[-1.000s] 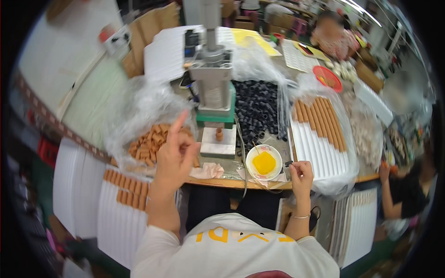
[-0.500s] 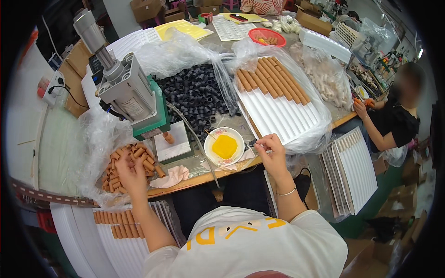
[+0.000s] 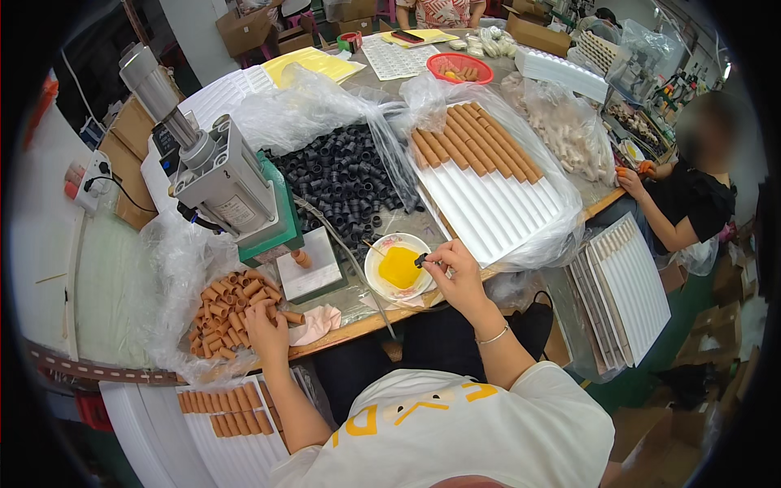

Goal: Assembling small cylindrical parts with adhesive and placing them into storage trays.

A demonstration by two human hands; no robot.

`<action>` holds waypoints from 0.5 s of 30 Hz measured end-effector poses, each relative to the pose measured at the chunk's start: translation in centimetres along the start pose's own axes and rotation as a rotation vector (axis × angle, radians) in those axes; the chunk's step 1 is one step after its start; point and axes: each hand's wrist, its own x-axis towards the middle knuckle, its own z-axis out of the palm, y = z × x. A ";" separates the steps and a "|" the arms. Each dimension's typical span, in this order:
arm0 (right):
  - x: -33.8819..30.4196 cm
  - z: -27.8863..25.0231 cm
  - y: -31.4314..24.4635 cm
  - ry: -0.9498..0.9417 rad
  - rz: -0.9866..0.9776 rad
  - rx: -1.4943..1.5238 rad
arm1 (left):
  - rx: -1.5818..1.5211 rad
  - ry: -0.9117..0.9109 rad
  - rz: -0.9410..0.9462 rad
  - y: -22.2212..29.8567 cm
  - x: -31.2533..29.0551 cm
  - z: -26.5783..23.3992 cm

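Observation:
My right hand [image 3: 455, 272] pinches a small black plastic ring [image 3: 421, 260] at the right side of a white bowl. In the bowl [image 3: 376, 281] lies a yellow paste [image 3: 399, 267], and a thin stick [image 3: 370, 246] leans on its rim. My left hand [image 3: 268, 332] is at the right edge of a heap of short brown tubes [image 3: 224, 313], fingers curled down among them; what they hold is hidden. One brown tube [image 3: 303, 259] stands upright under the press [image 3: 236, 187], on a pale block [image 3: 311, 272].
A pile of black rings [image 3: 350, 175] lies behind the bowl. To its right, a white grooved tray [image 3: 480, 203] is partly filled with brown tubes. A crumpled cloth [image 3: 317, 324] lies at the table's front edge. A co-worker [image 3: 691, 195] sits at the far right.
My right hand has moved left with the black ring, to the bowl. My left hand has shifted right and down onto the right edge of the tubes.

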 end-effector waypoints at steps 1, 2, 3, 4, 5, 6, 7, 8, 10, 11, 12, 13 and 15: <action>0.1 -0.1 0.0 0.003 0.010 0.003 | 0.006 0.002 -0.013 0.3 0.0 -0.2; 0.1 -0.1 0.1 0.006 0.011 0.001 | 0.013 0.003 -0.025 0.5 0.0 -0.2; 0.2 -0.2 0.1 0.012 0.004 0.007 | 0.010 0.003 -0.022 0.4 0.0 -0.2; 0.1 -0.3 0.1 0.018 -0.002 0.012 | -0.011 0.018 -0.029 0.2 0.0 -0.1; 0.0 -0.4 0.1 0.020 -0.002 0.011 | -0.031 0.031 -0.035 -0.1 0.0 -0.1; -0.1 -0.5 0.3 0.026 0.004 0.009 | -0.032 0.030 -0.032 -0.2 0.0 -0.1; -0.1 -0.6 0.4 0.031 0.010 0.007 | -0.012 -0.003 -0.035 -0.3 0.1 -0.1; -0.1 -0.8 0.5 0.034 0.012 0.007 | 0.007 -0.035 -0.038 -0.4 0.2 -0.1; -0.3 -1.1 0.5 0.038 0.044 0.007 | -0.012 -0.062 -0.067 -0.8 0.4 0.1; -0.3 -1.2 0.5 0.041 0.047 0.008 | -0.032 -0.087 -0.100 -1.0 0.5 0.3; -0.2 -1.3 0.6 0.041 0.046 0.012 | -0.030 -0.089 -0.097 -1.2 0.4 0.4; -0.2 -1.3 0.7 0.041 0.044 0.016 | 0.001 -0.089 -0.067 -1.4 0.4 0.5; -0.2 -1.4 0.7 0.044 0.043 0.014 | 0.030 -0.090 -0.034 -1.1 0.5 0.4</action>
